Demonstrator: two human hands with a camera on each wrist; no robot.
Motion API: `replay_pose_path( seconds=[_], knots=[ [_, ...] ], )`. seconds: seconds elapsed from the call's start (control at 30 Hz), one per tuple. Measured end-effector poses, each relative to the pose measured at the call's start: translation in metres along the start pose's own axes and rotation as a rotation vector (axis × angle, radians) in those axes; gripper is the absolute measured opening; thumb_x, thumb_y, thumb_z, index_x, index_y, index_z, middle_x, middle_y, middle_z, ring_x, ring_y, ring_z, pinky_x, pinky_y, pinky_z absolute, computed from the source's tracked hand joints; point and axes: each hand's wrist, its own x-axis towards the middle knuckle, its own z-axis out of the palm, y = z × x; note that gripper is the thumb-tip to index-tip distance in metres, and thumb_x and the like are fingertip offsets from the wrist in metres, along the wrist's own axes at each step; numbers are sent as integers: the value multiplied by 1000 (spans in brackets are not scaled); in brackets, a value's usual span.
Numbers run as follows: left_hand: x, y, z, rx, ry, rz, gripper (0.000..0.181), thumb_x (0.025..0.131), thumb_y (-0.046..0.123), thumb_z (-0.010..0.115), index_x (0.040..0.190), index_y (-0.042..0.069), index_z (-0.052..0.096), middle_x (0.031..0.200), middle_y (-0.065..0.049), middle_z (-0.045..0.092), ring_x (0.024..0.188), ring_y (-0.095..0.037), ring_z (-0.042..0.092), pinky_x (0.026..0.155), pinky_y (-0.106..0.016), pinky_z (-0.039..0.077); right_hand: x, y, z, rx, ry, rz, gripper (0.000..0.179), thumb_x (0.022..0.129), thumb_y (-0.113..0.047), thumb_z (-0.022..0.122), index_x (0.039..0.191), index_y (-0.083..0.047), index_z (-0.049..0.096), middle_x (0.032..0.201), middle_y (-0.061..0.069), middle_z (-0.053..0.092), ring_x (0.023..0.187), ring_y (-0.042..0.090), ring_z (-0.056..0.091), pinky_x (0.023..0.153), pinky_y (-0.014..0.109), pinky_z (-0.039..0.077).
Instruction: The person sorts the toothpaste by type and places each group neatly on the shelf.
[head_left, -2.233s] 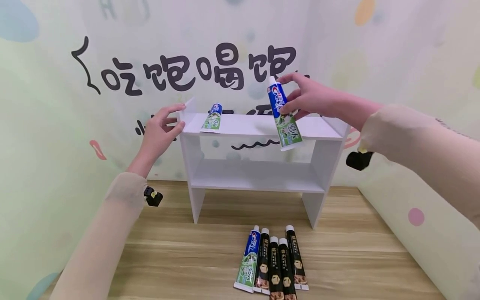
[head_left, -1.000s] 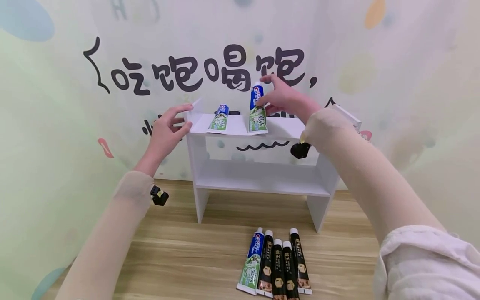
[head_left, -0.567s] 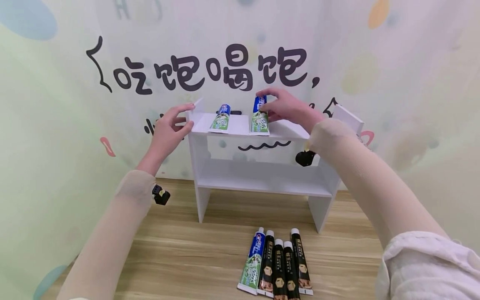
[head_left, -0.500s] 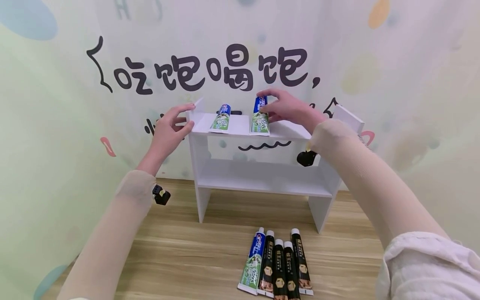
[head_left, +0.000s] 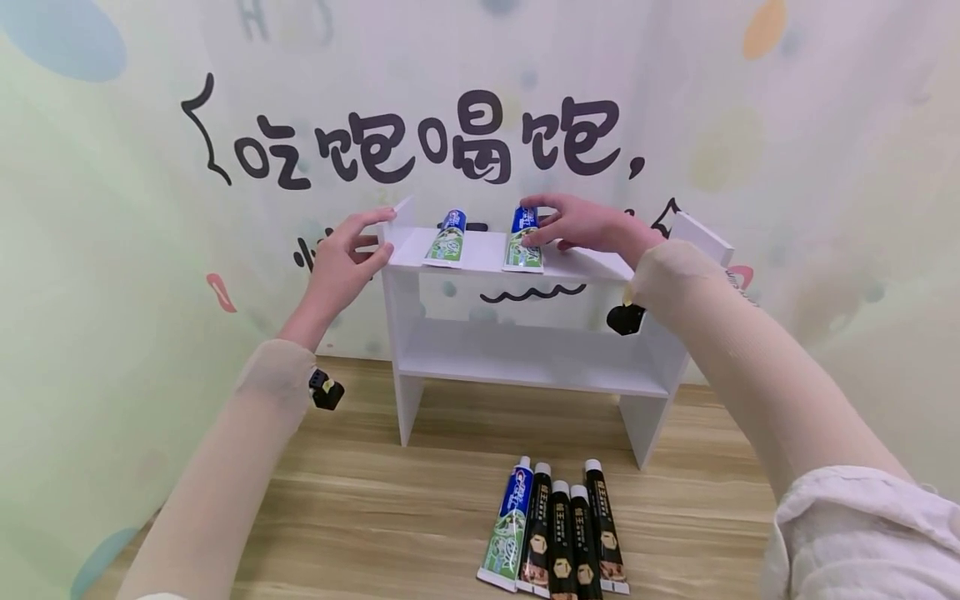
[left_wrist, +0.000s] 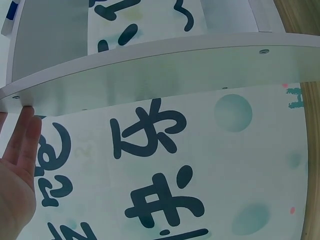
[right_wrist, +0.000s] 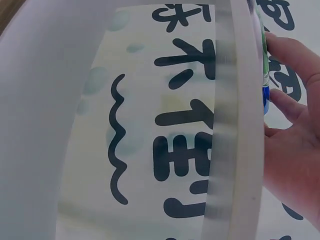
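My right hand [head_left: 577,223] holds a blue-and-green toothpaste tube [head_left: 522,252] that lies on the top board of a white shelf unit [head_left: 525,379]. The index finger curls over the cap end, hiding it, and the thumb is on the tube's face. In the right wrist view, thumb and finger are at the tube [right_wrist: 265,97] just above the board's edge. To its left lies a matching tube [head_left: 447,242], cap toward the wall. My left hand [head_left: 341,265] touches the unit's left side panel; in the left wrist view its straight fingers [left_wrist: 31,135] meet the panel's outer face.
On the wooden tabletop [head_left: 360,500] before the unit lie another blue-and-green tube [head_left: 507,525] and several black toothpaste tubes [head_left: 561,533], side by side. A printed wall [head_left: 300,50] stands close behind. The unit has a lower board [head_left: 525,358] and a right side panel [head_left: 701,237].
My right hand has brought the tube leftward to the top board and lowered its cap end, so it lies flat beside the first tube. The left hand has stayed at the side panel.
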Motion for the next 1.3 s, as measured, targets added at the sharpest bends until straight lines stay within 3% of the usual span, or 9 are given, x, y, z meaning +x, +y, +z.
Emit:
replay_pose_path(
  seconds=[0.3,0.53,0.7,0.9,1.3],
  knots=[
    [0,-1,0,-4,3,4,41,95,17,64,135,25,59,147,4,54,119,-29,65,98,-43,56,1,2,1,-113,3,3,74,95,-30,64,157,-23,25,138,10,45,104,18,49,84,25,40],
    [1,-2,2,3,10,15,41,95,16,64,135,24,60,147,3,55,117,-30,66,97,-43,57,-1,4,1,-276,82,-18,72,93,-41,65,154,-21,34,133,13,54,97,20,53,81,25,44],
    [1,-3,3,6,9,12,42,95,16,64,135,24,60,147,3,55,117,-30,66,97,-43,57,-7,7,-1,-357,113,-40,67,92,-42,65,150,-15,44,135,11,57,107,22,53,86,28,48],
    [1,-2,1,7,7,9,41,95,17,64,136,24,59,147,3,54,118,-30,65,97,-44,56,-13,6,-6,-357,55,-71,67,92,-37,67,150,-14,43,149,12,49,123,24,49,96,34,49],
    [0,-3,0,8,1,11,42,95,17,64,136,26,59,148,3,53,119,-31,65,98,-44,56,-20,0,-6,-383,-5,-50,67,92,-33,64,153,-22,39,152,12,43,128,27,44,106,42,42]
  ],
)
